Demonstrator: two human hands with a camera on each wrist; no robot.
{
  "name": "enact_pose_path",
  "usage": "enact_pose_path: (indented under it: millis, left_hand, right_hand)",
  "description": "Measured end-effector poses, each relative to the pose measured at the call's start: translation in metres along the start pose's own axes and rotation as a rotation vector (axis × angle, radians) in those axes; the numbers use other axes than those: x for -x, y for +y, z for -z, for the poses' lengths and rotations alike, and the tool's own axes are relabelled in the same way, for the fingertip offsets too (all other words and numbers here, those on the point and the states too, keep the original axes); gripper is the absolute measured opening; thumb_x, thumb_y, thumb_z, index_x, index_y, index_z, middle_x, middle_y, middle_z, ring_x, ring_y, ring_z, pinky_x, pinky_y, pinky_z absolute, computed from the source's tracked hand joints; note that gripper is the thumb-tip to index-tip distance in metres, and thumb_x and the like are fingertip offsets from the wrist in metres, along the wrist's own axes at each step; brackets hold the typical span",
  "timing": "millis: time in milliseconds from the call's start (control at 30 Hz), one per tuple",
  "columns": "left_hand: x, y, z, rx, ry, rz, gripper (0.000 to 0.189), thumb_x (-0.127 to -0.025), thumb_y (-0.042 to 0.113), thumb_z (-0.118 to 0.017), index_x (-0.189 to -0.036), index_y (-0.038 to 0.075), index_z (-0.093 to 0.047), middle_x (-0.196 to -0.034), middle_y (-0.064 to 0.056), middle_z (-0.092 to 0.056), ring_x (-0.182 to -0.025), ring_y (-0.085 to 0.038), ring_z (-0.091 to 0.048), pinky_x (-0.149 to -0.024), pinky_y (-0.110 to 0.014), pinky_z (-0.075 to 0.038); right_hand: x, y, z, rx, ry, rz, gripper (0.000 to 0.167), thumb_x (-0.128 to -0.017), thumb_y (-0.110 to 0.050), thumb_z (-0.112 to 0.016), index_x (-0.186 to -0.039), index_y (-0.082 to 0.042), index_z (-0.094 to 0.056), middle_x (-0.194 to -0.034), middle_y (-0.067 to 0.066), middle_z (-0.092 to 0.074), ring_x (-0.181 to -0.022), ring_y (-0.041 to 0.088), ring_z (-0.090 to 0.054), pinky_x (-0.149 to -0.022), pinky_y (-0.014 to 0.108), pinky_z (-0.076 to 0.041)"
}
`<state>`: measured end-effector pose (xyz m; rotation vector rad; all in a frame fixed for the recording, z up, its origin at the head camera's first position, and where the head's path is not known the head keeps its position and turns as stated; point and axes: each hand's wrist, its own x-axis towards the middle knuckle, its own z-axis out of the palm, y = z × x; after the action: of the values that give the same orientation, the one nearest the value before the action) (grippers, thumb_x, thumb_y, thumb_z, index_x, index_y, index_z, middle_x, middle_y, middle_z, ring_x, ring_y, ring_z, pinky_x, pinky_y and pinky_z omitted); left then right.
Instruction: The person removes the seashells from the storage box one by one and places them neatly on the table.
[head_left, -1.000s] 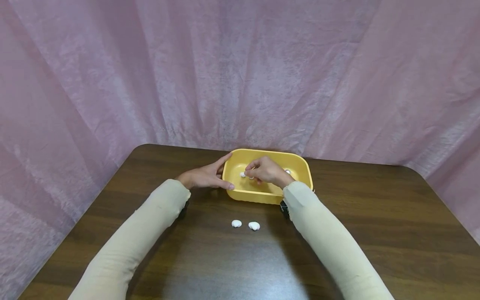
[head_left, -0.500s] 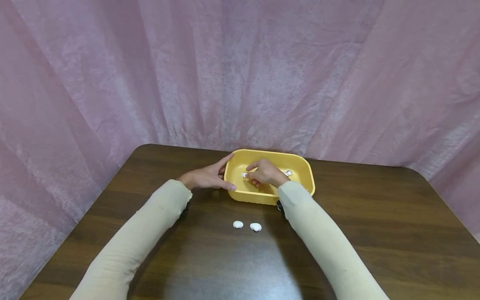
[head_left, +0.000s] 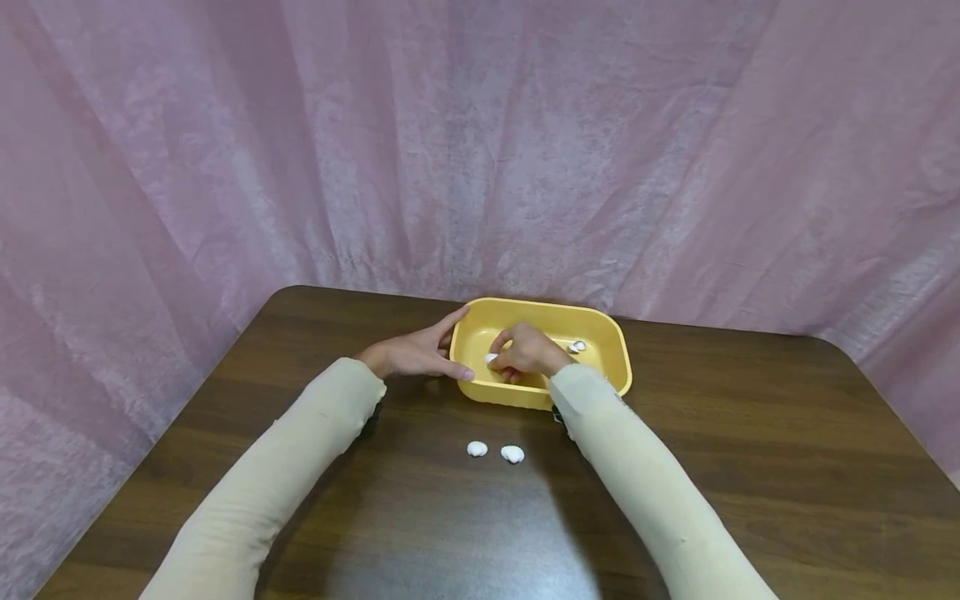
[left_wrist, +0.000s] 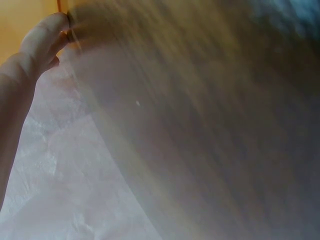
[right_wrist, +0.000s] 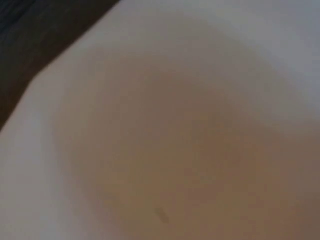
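A yellow plastic bin stands on the table near its far edge. My left hand rests against the bin's left end, index finger straight at the back corner and thumb straight over the front rim. In the left wrist view, the left hand shows at the upper left against the yellow wall. Reaching over the front rim, my right hand pinches a small white seashell low inside the bin. Two more shells lie in the bin's right part. The right wrist view is filled by blurred skin and sleeve.
Two white seashells, a left one and a right one, lie on the dark wooden table in front of the bin. A pink curtain hangs right behind the table's far edge.
My right hand has shifted slightly inside the bin and its fingertips have come together on the shell, which sits a little closer to the front wall. The left hand keeps its place on the bin.
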<state>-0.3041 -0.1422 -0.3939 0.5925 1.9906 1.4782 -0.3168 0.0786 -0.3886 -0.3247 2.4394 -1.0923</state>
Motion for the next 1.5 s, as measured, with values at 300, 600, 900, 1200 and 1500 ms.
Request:
enact_pose_path:
  millis: [300,600,900,1200,1500]
  left_hand:
    - [-0.001,0.001,-0.002,-0.018,0.016,0.01,0.118,-0.087,0.01,-0.078,-0.16,0.026,0.013,-0.16,-0.019,-0.022,-0.138,-0.031,-0.042,-0.1,-0.035,-0.046]
    - [0.0,-0.001,0.001,-0.032,0.029,0.031,0.118,-0.087,0.012,-0.078,-0.16,0.027,0.013,-0.158,-0.017,-0.031,-0.134,-0.029,-0.048,-0.102,-0.037,-0.044]
    - [0.001,0.0,0.001,-0.033,0.023,0.019,0.118,-0.087,0.013,-0.079,-0.16,0.026,0.013,-0.154,-0.018,-0.035,-0.129,-0.028,-0.052,-0.099,-0.033,-0.046]
    - [0.001,-0.001,0.001,-0.023,0.022,0.008,0.119,-0.086,0.012,-0.079,-0.16,0.026,0.012,-0.158,-0.018,-0.029,-0.132,-0.029,-0.049,-0.099,-0.033,-0.046]
    - [0.005,-0.002,0.006,-0.058,0.032,0.022,0.119,-0.086,0.015,-0.08,-0.16,0.027,0.012,-0.155,-0.02,-0.033,-0.127,-0.028,-0.051,-0.088,-0.029,-0.049]
  right_hand:
    - [0.009,-0.005,0.007,0.006,-0.006,0.003,0.019,-0.09,-0.007,-0.074,-0.104,0.003,-0.066,-0.063,0.006,-0.065,-0.052,0.011,-0.06,-0.056,0.024,-0.053]
    - [0.021,-0.012,0.019,0.008,-0.016,0.02,0.023,-0.092,-0.011,-0.074,-0.11,0.002,-0.067,-0.064,0.007,-0.065,-0.054,0.011,-0.061,-0.062,0.03,-0.056]
    - [0.036,-0.012,0.027,0.005,-0.011,0.076,0.024,-0.091,-0.011,-0.075,-0.107,0.005,-0.067,-0.063,0.006,-0.062,-0.053,0.012,-0.06,-0.063,0.034,-0.058]
    - [0.053,-0.006,0.037,-0.001,0.023,0.115,0.023,-0.089,-0.013,-0.076,-0.102,0.005,-0.068,-0.083,0.015,-0.067,-0.059,0.013,-0.061,-0.064,0.035,-0.058]
    - [0.07,0.0,0.044,0.026,0.055,0.15,0.024,-0.089,-0.014,-0.076,-0.104,0.003,-0.069,-0.078,0.006,-0.063,-0.062,0.014,-0.058,-0.062,0.033,-0.056]
